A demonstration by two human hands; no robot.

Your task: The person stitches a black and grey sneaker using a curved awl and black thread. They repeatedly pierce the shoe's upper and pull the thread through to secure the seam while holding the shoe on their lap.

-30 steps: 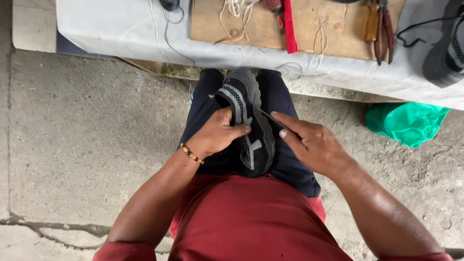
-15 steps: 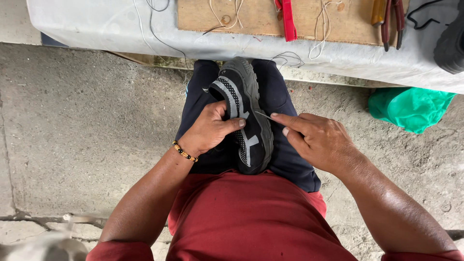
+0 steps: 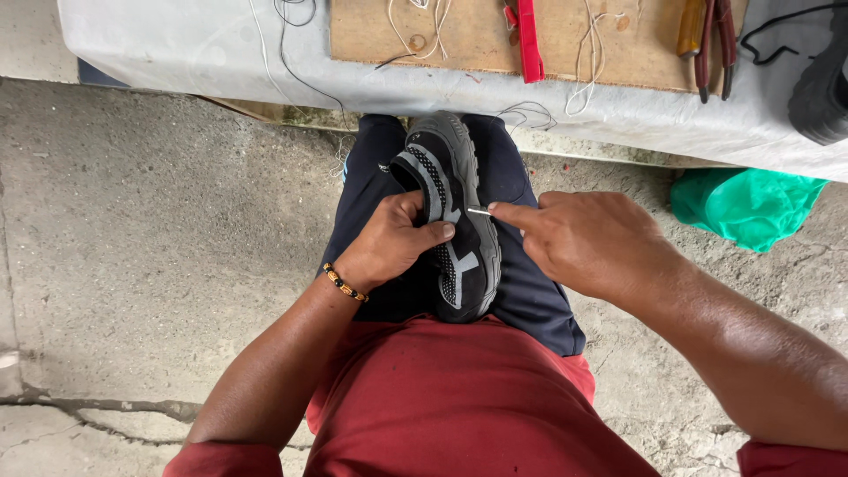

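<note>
A black shoe (image 3: 452, 203) with grey stripes lies on its side between my knees on my lap. My left hand (image 3: 395, 242), with a beaded bracelet on the wrist, grips the shoe's upper, thumb pressed on the grey stripe. My right hand (image 3: 587, 240) pinches a thin metal needle (image 3: 478, 211) whose tip meets the shoe's side near the sole. A pale thread cannot be made out at the needle.
A table (image 3: 221, 62) covered in white cloth stands ahead, with a wooden board (image 3: 459, 40), a red strap (image 3: 529, 40), pliers (image 3: 711, 44), loose strings and another dark shoe (image 3: 821, 88). A green bag (image 3: 746, 205) lies on the concrete floor at right.
My right hand has shifted slightly left and brought the needle against the shoe's side. My left thumb has moved onto the grey stripe. The view has tilted a little.
</note>
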